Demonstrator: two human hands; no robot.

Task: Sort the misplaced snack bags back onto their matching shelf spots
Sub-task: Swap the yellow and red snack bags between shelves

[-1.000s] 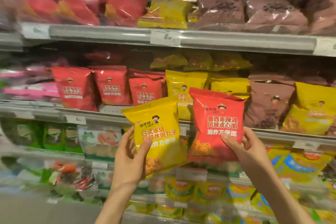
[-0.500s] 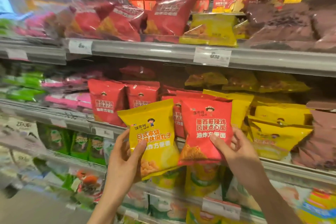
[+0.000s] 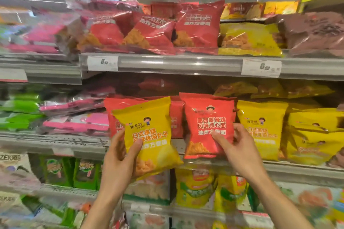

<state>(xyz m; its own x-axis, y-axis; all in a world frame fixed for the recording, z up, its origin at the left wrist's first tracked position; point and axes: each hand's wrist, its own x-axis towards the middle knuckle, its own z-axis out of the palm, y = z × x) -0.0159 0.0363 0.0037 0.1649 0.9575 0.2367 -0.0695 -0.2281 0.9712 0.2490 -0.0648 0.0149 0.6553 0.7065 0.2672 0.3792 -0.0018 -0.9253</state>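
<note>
My left hand (image 3: 119,163) grips a yellow snack bag (image 3: 149,135) by its lower left corner, thumb across the front. The bag tilts slightly and covers part of the red bags (image 3: 115,115) standing on the middle shelf. My right hand (image 3: 236,148) pinches a red snack bag (image 3: 208,126) at its right edge, holding it upright at the middle shelf, just left of the row of yellow bags (image 3: 260,126). The red bag's lower edge is level with the shelf lip (image 3: 297,171).
The upper shelf (image 3: 186,65) carries red bags (image 3: 195,26), a yellow bag (image 3: 249,39) and brown bags (image 3: 312,33). Pink and green packs (image 3: 74,117) lie at the left. Lower shelves hold green and yellow packets (image 3: 195,186).
The view has shifted left and closer to the shelf. Both hands moved with their bags toward the middle shelf; the red bag now stands beside the yellow row, in front of the red ones.
</note>
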